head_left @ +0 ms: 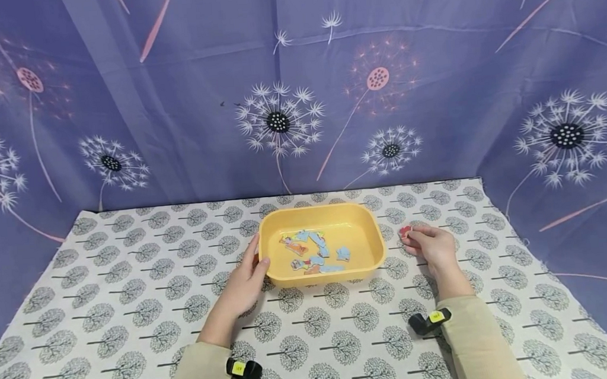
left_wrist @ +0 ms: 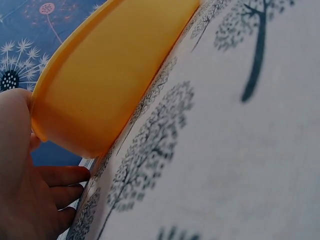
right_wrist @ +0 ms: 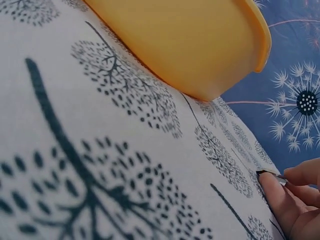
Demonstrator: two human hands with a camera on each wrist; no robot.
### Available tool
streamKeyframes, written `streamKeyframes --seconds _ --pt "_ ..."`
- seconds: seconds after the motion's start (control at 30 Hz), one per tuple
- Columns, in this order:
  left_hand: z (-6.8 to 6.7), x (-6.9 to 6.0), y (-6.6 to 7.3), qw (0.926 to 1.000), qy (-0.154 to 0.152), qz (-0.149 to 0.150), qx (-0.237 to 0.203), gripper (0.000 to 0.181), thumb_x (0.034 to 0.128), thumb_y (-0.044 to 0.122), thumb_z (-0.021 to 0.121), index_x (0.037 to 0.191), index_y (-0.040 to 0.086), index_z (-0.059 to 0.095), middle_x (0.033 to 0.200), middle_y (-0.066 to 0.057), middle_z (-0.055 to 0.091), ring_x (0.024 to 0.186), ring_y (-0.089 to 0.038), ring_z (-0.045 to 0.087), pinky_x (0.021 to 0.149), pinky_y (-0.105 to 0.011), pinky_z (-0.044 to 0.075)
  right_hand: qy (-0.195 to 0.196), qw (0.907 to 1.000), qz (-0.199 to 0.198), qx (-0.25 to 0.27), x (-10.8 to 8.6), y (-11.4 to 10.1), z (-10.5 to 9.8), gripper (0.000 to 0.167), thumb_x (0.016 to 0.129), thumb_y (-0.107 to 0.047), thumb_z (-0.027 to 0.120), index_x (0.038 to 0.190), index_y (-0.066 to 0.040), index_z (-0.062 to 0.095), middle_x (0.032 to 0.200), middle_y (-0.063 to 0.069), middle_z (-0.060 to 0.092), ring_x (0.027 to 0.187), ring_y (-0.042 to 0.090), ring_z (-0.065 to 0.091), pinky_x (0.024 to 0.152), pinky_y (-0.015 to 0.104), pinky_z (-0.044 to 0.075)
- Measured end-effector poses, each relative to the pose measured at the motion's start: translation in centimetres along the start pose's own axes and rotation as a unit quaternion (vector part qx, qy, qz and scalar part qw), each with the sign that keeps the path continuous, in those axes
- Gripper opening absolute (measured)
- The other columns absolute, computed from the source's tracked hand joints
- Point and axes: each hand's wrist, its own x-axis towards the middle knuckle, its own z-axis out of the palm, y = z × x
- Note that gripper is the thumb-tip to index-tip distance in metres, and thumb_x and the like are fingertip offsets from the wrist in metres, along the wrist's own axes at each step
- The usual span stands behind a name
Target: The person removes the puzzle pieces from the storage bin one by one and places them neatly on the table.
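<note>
A yellow plastic tub [head_left: 360, 273] stands on the cloth in the middle of the head view. Inside it lie several flat printed puzzle pieces [head_left: 315, 242], mostly light blue with orange and red. My left hand [head_left: 245, 283] grips the tub's left side, thumb at the rim; in the left wrist view its other fingers [left_wrist: 62, 176] lie low beside the tub wall. To the right of the tub, my right hand [head_left: 433, 249] pinches a small red puzzle piece [head_left: 405, 231] between thumb and fingers. The right wrist view shows this piece [right_wrist: 272, 176] edge-on, close to the cloth.
A white cloth [head_left: 133, 334] printed with grey trees covers the table. Behind it hangs a purple curtain [head_left: 191, 121] with dandelions. A black wrist strap with a yellow label [head_left: 435, 317] sits on each sleeve.
</note>
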Motion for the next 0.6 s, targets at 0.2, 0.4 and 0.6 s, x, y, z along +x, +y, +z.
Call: streamKeyframes --seconds 0.2,0.4,0.6 --pt "-0.01 0.05 0.03 1.0000 0.001 -0.003 0.001 0.061 0.1006 0.043 0.036 0.153 0.031 0.006 0.145 -0.012 0.045 0.127 -0.037 0.049 0.106 -0.060 0.035 0.003 0.9997 0.005 -0.024 -0.28 -0.19 -0.07 0.045 0.093 -0.008 0.056 0.134 0.008 0.045 0.073 -0.005 0.068 0.071 0.006 0.069 0.073 0.022 0.058" --pt "-0.05 -0.10 0.22 1.0000 -0.001 -0.001 0.003 0.062 0.1007 0.044 0.035 0.153 0.030 0.006 0.145 -0.013 0.045 0.127 -0.039 0.049 0.105 -0.063 0.034 0.024 0.9984 0.007 -0.052 -0.52 -0.33 -0.27 0.044 0.093 -0.013 0.057 0.133 0.005 0.049 0.075 -0.006 0.068 0.072 0.006 0.069 0.072 0.022 0.058" --pt "-0.08 -0.16 0.28 1.0000 0.000 -0.003 0.005 0.062 0.1004 0.046 0.034 0.153 0.030 0.006 0.145 -0.013 0.045 0.127 -0.038 0.049 0.104 -0.062 0.035 0.034 0.9984 0.006 -0.044 -0.83 -0.62 -0.68 0.045 0.092 -0.013 0.059 0.133 0.005 0.049 0.080 -0.003 0.070 0.074 0.007 0.070 0.073 0.023 0.058"
